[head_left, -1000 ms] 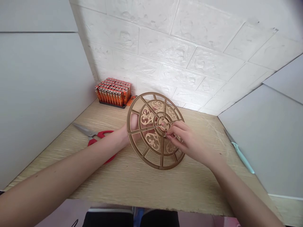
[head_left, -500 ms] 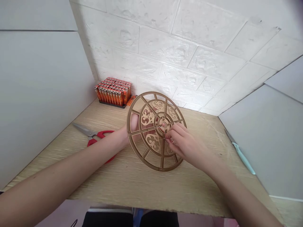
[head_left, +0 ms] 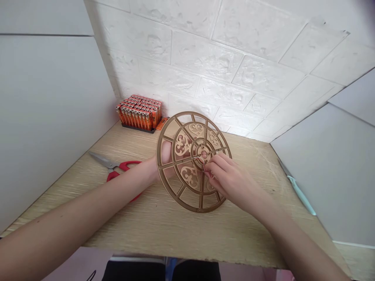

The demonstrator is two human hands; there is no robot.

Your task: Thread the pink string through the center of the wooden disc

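Fretwork disc point(head_left: 187, 197), tan wood with heart-and-scroll cutouts; scissors point(head_left: 117, 171), red handles and grey blades; lighters point(head_left: 139, 113), orange with silver tops; wall point(head_left: 205, 58), white brick pattern; tabletop point(head_left: 187, 234), pale streaked woodgrain.

We face brick-pattern wall panel point(head_left: 205, 62) at back of bench point(head_left: 187, 230). Lighter rack point(head_left: 139, 113) on bench against wall, back left; scissors point(head_left: 114, 168) front of rack, further left, partly under our left forearm. Fretwork disc point(head_left: 187, 146) mid-bench before us, left hand point(head_left: 166, 154) behind it, right hand point(head_left: 228, 177) in front at hub. Side panels point(head_left: 52, 117) point(head_left: 331, 168) flank bench; slim strip point(head_left: 301, 195) along right panel.
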